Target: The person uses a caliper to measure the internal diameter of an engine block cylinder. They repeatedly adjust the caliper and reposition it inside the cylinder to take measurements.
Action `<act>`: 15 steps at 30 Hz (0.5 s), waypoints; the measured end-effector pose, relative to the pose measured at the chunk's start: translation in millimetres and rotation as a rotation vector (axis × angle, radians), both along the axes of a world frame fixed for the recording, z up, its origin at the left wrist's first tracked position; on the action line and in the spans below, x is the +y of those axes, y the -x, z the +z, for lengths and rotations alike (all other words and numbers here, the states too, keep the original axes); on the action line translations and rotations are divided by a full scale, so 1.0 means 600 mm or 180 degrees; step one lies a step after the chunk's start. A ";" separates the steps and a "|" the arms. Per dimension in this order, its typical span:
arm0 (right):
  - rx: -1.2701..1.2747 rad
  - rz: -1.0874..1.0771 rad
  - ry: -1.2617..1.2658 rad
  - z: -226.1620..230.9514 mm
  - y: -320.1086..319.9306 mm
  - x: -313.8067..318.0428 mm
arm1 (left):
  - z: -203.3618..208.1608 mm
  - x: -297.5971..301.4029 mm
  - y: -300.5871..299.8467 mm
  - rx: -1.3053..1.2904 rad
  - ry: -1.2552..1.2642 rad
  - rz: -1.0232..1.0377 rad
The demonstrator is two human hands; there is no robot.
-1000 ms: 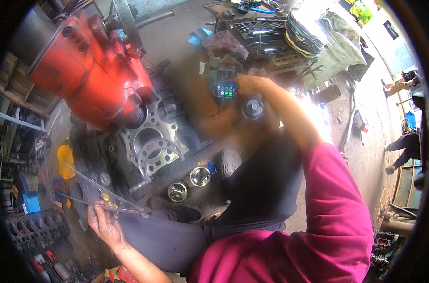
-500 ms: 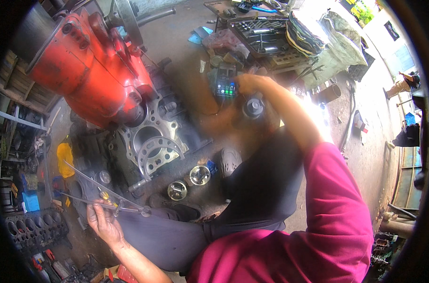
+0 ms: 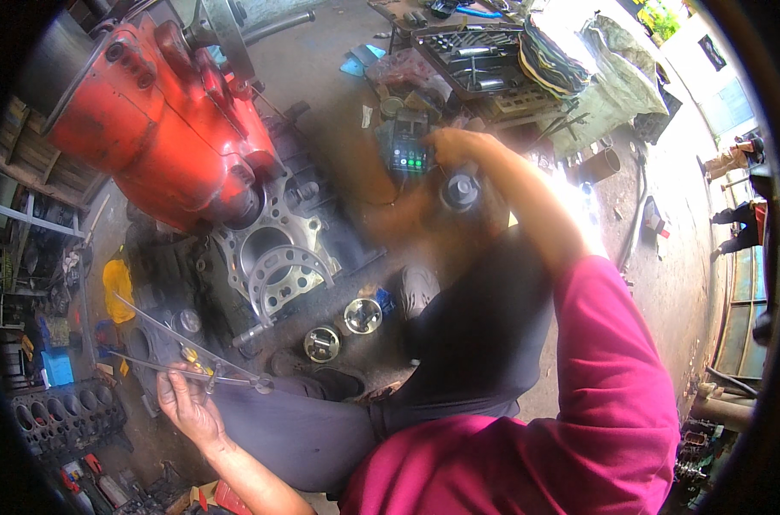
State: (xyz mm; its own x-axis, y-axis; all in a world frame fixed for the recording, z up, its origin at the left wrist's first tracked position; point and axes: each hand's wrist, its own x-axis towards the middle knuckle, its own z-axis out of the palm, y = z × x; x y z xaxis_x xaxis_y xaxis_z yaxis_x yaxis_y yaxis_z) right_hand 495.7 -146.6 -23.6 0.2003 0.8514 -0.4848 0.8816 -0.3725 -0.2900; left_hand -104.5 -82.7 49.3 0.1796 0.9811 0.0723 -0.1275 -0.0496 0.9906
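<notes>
My left hand [image 3: 188, 403] holds a metal caliper [image 3: 171, 341] by its joint end, its two long thin legs spread toward the upper left. My right hand [image 3: 453, 148] is stretched out at a smartphone [image 3: 409, 148], the index finger at the right edge of its lit screen and the other fingers curled. Nothing shows in that hand. Just below it stands a dark round capped container [image 3: 461, 192]. In front of me is an engine block [image 3: 321, 225] with an open bore, and a crescent-shaped metal plate [image 3: 289, 268] with holes lies over it.
A red machine head [image 3: 163, 129] overhangs the block. Two round metal parts, perhaps pistons [image 3: 362, 316], sit near my foot. A tool tray [image 3: 471, 64] is at the back. Another engine block [image 3: 68, 418] stands at lower left. People [image 3: 737, 225] are at the far right.
My right hand has shifted slightly left against the phone, and the icons on its screen look different. My left hand and the caliper stay put. A person at far right has moved.
</notes>
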 end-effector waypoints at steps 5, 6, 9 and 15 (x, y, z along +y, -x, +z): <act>-0.0108 0.0222 -0.0030 -0.004 0.003 0.006 | 0.001 0.001 0.006 0.0017 0.0009 -0.0083; -0.0172 0.0234 0.0050 -0.001 0.006 0.007 | 0.001 0.001 0.006 0.0019 0.0013 -0.0060; -0.0119 0.0179 0.0123 0.012 0.016 0.008 | 0.001 0.001 0.006 0.0025 0.0014 -0.0075; -0.0063 0.0011 0.0300 0.024 0.026 0.015 | 0.000 -0.001 0.005 0.0057 0.0011 0.0009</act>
State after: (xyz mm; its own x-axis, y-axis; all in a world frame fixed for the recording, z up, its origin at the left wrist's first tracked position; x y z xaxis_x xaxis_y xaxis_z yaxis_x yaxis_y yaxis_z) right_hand 479.9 -137.7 -9.3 0.2079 0.8029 -0.5587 0.8881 -0.3943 -0.2363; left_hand -107.4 -83.4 49.6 0.1781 0.9818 0.0655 -0.1098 -0.0464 0.9929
